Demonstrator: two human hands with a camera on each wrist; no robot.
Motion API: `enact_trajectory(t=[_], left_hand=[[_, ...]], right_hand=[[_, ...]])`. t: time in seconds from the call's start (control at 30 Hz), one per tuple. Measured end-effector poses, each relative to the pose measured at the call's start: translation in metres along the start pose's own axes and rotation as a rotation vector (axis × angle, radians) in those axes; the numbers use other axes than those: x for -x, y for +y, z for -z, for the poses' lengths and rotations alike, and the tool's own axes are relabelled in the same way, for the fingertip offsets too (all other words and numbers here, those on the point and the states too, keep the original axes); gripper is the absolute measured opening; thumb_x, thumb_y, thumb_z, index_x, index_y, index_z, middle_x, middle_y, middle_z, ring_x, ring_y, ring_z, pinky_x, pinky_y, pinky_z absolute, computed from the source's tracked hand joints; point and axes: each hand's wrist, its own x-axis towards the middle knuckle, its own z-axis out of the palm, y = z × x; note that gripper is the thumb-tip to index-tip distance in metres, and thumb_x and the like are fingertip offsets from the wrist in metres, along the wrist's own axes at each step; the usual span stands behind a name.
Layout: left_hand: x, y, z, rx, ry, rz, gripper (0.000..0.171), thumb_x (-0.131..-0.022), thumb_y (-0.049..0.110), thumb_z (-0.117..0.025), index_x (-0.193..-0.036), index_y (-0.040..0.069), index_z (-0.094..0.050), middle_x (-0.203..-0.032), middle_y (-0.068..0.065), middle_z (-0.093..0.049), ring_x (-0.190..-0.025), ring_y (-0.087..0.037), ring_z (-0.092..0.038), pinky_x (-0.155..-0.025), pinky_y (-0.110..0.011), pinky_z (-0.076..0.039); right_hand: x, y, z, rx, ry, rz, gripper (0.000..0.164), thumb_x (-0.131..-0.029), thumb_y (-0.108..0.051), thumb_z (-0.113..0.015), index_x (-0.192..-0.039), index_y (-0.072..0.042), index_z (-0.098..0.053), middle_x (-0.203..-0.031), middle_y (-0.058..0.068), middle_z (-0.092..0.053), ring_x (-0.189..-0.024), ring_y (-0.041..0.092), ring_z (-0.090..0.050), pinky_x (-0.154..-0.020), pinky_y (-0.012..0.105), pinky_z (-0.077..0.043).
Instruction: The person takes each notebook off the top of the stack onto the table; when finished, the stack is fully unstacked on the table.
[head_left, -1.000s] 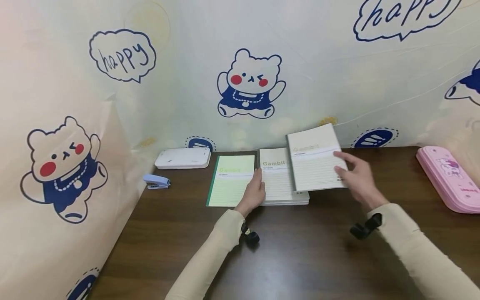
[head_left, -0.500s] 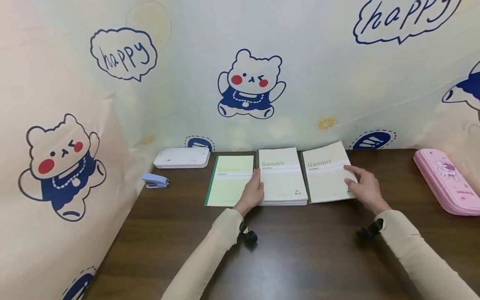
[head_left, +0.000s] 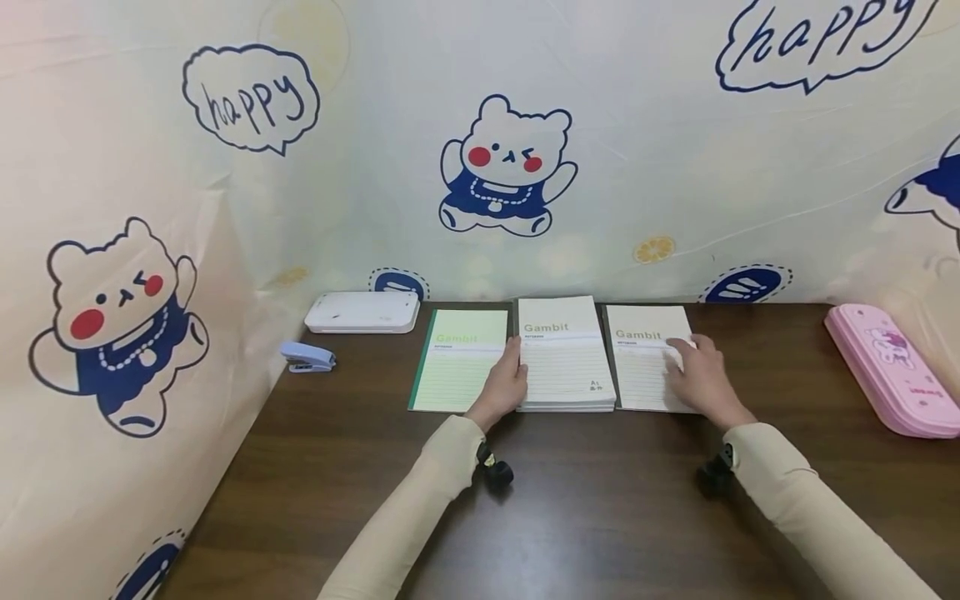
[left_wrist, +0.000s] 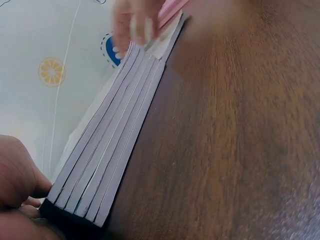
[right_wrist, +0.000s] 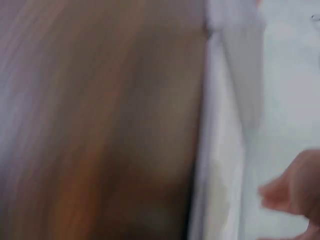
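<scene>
A stack of white-covered Gambit notebooks [head_left: 566, 358] lies in the middle of the row. My left hand [head_left: 501, 383] rests against its dark spine, fingers mostly straight; the left wrist view shows the stacked page edges [left_wrist: 107, 135] with thumb and fingers at the near corner. To the right lies a single white Gambit notebook [head_left: 645, 375], squared up beside the stack. Over its right side is my right hand [head_left: 703, 375], fingers relaxed and gripping nothing; in the blurred right wrist view those fingers [right_wrist: 285, 192] stand apart from the notebook [right_wrist: 225, 170].
On the left lies a green notebook [head_left: 457, 375] with a darker green spine. A white case [head_left: 362, 312] and a blue stapler [head_left: 308, 357] are farther left. A pink pencil case [head_left: 892, 367] lies at the right, and a printed curtain [head_left: 345, 183] hangs behind the brown table [head_left: 570, 517].
The right hand lowered the white notebook from over the stack to the table on its right, straightened it, then let go and shifted left over it. The left hand stayed at the stack.
</scene>
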Motion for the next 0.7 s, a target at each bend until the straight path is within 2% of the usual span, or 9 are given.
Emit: enact_trajectory(t=[0.1, 0.2, 0.3, 0.4, 0.7], left_hand=[[0.001, 0.000, 0.000, 0.006, -0.005, 0.005, 0.055, -0.103, 0.008, -0.030, -0.154, 0.000, -0.012, -0.162, -0.015, -0.011, -0.152, -0.025, -0.004, -0.123, -0.039, -0.010], [0.001, -0.001, 0.000, 0.002, -0.007, -0.002, 0.055, -0.103, 0.008, -0.030, -0.154, -0.001, -0.012, -0.162, -0.016, -0.011, -0.152, -0.024, -0.004, -0.123, -0.039, -0.010], [0.001, -0.001, -0.001, -0.011, -0.015, -0.016, 0.055, -0.103, 0.007, -0.031, -0.154, -0.002, -0.012, -0.162, -0.016, -0.010, -0.152, -0.025, -0.004, -0.123, -0.040, -0.010], [-0.001, 0.000, -0.002, -0.020, -0.024, -0.022, 0.056, -0.103, 0.007, -0.030, -0.154, -0.001, -0.010, -0.162, -0.016, -0.009, -0.152, -0.025, -0.003, -0.123, -0.039, -0.010], [0.002, 0.000, 0.001, -0.018, -0.035, -0.014, 0.057, -0.103, 0.008, -0.030, -0.154, -0.001, -0.006, -0.163, -0.017, -0.006, -0.152, -0.024, 0.000, -0.123, -0.039, -0.008]], right_hand=[[-0.004, -0.022, -0.011, -0.146, -0.024, 0.077, 0.045, -0.098, -0.012, -0.052, -0.138, 0.007, -0.045, -0.138, 0.037, -0.043, -0.126, 0.053, -0.043, -0.101, 0.063, -0.039], [-0.005, -0.044, -0.030, -0.283, -0.108, 0.089, 0.052, -0.099, -0.018, -0.055, -0.144, 0.002, -0.039, -0.145, 0.031, -0.041, -0.130, 0.050, -0.043, -0.104, 0.060, -0.040], [-0.003, -0.060, -0.049, -0.286, -0.146, 0.073, 0.057, -0.098, -0.020, -0.054, -0.147, 0.003, -0.034, -0.150, 0.029, -0.035, -0.139, 0.047, -0.031, -0.113, 0.058, -0.029], [-0.002, -0.070, -0.061, -0.236, -0.128, 0.052, 0.058, -0.098, -0.017, -0.053, -0.147, 0.005, -0.032, -0.152, 0.029, -0.031, -0.143, 0.046, -0.023, -0.117, 0.058, -0.021], [-0.003, -0.077, -0.063, -0.252, -0.107, 0.019, 0.056, -0.097, -0.010, -0.053, -0.146, 0.008, -0.033, -0.151, 0.030, -0.031, -0.143, 0.047, -0.023, -0.117, 0.058, -0.019]])
